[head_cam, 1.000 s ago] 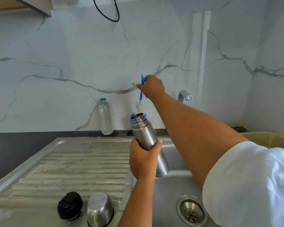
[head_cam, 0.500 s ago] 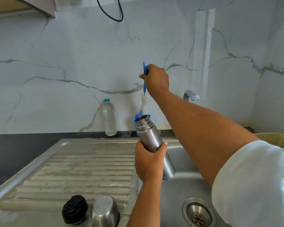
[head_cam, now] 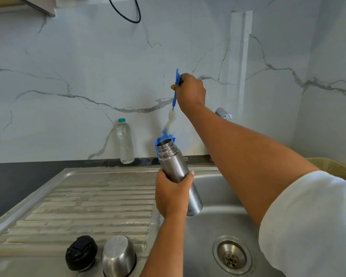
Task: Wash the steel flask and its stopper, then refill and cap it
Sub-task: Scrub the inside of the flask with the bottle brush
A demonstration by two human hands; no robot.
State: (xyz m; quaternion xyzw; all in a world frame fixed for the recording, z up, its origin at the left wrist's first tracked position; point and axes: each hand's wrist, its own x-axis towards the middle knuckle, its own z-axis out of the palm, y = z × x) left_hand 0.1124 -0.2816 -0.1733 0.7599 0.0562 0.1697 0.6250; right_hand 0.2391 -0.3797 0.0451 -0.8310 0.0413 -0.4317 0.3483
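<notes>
This is a kitchen: a stainless steel sink (head_cam: 218, 216) with a ribbed drainboard (head_cam: 88, 202) and a drain (head_cam: 231, 254) is set into a dark tabletop (head_cam: 12, 176). A tap (head_cam: 223, 113) juts from the marble-veined wall (head_cam: 88, 66) behind. A plastic water bottle (head_cam: 125, 140) stands against that wall.

Steel cap (head_cam: 118, 255) partly below bottom edge.

1. The right hand (head_cam: 191, 90) sits higher against the marble wall than a second ago, and it still grips the blue handle of the bottle brush (head_cam: 174, 96).
2. The brush rises with it. Earlier only a bit of white showed above the blue holder (head_cam: 156, 146) behind the steel flask (head_cam: 176, 166); now the whole length of white bristles (head_cam: 171, 118) shows.
3. The brush's blue tip now hangs just above the holder's rim. Whether it is fully clear of the holder cannot be told.
</notes>
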